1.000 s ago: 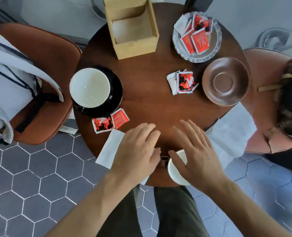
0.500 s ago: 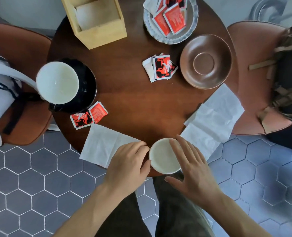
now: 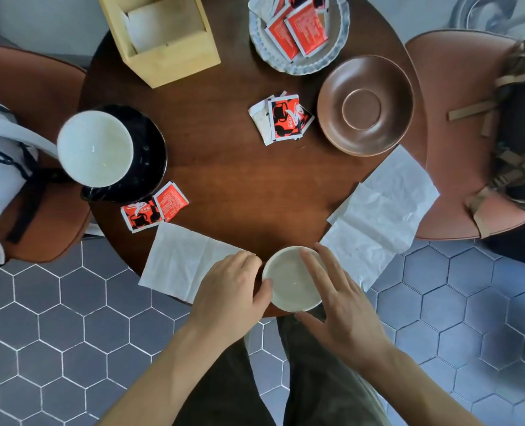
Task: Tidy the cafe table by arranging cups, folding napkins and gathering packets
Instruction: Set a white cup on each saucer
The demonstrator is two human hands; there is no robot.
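A small white cup [image 3: 290, 279] stands upright at the near edge of the round wooden tabletop [image 3: 224, 167], its mouth facing straight up; no handle shows, so which way it points cannot be told. The left hand [image 3: 229, 292] curls against the cup's left side, thumb on the rim, fingers bent round its wall. The right hand [image 3: 338, 305] spreads over the cup's right side with fingers straight and fanned, the fingertips reaching across the rim; whether they touch it cannot be told.

A white napkin [image 3: 181, 259] lies flat left of the cup, overhanging the near-left edge, its long axis running from the edge inward toward the cup. A larger unfolded napkin [image 3: 381, 216] drapes off the near-right edge, its long axis slanting from near-left to far-right.

At the left edge a larger white cup [image 3: 95, 147] sits upright on a black saucer [image 3: 149, 149], with two red packets [image 3: 153, 207] just beside it. More packets [image 3: 281, 118] lie near the centre, beside a brown saucer [image 3: 365, 106]. A scalloped dish [image 3: 298, 67] at the far edge holds further packets, near a wooden box [image 3: 163, 38].
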